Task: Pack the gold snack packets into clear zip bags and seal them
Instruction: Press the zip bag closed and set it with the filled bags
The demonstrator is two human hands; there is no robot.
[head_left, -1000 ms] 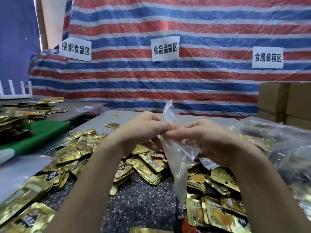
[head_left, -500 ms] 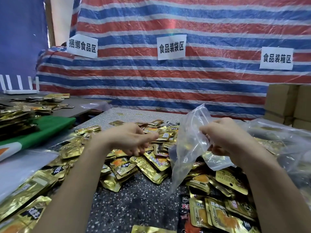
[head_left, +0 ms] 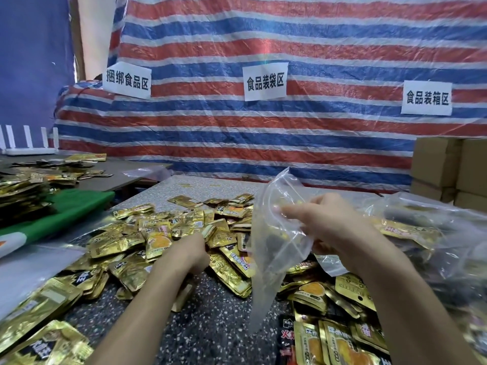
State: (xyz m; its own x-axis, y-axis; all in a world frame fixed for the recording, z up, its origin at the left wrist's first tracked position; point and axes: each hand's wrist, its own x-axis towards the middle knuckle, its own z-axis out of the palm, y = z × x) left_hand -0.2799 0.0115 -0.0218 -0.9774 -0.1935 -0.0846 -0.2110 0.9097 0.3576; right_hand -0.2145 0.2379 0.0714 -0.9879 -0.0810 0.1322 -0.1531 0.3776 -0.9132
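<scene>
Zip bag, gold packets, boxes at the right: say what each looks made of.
Zip bag: thin clear plastic film, glossy; the pile behind shows through, and it creases where the right hand holds it.
Gold packets: likely metallised foil laminate, shiny, with crinkled glints and printed faces.
Boxes: plain brown cardboard, matt, judging by flat faces and folded edges.

Bright even light — soft shadows, glare on foil, edges bowed, slight blur.
</scene>
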